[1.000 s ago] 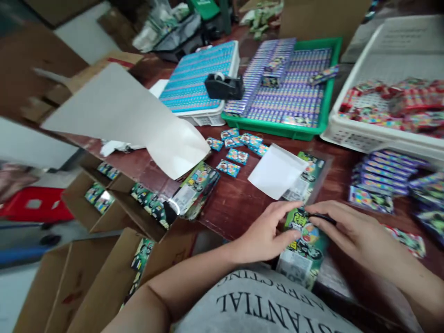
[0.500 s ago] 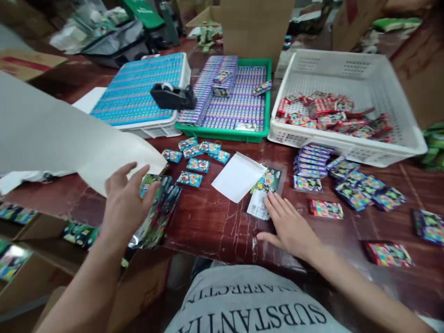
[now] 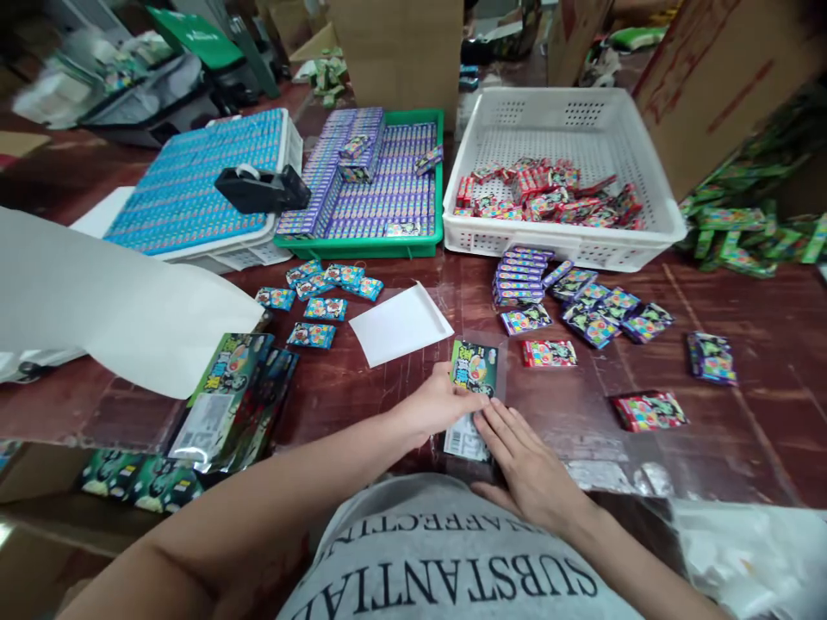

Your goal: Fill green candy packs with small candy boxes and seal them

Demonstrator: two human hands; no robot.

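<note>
A black and green printed packet [image 3: 476, 366] in clear plastic lies at the table's front edge, between my hands. Curled over its left side, my left hand [image 3: 436, 403] grips it, with the thumb across the front; some fingers are hidden. My right hand [image 3: 526, 456] rests flat on its lower right part, fingers stretched out and touching the left thumb. Beyond the packet is a sheet of white paper [image 3: 401, 323]. A stack of similar packets [image 3: 226, 396] lies to the left.
Small blue packs [image 3: 311, 334] lie behind on the left; purple packs [image 3: 591, 325] and red packs [image 3: 549, 353] lie right. Behind stand a green tray [image 3: 362, 250], a white crate [image 3: 562, 245] and a black tape dispenser [image 3: 262, 189]. White sheeting [image 3: 148, 319] covers the left side.
My left hand has moved right from the packet stack to the packet under my right hand. That packet now lies nearer the front edge, apart from the white paper. The view has shifted right.
</note>
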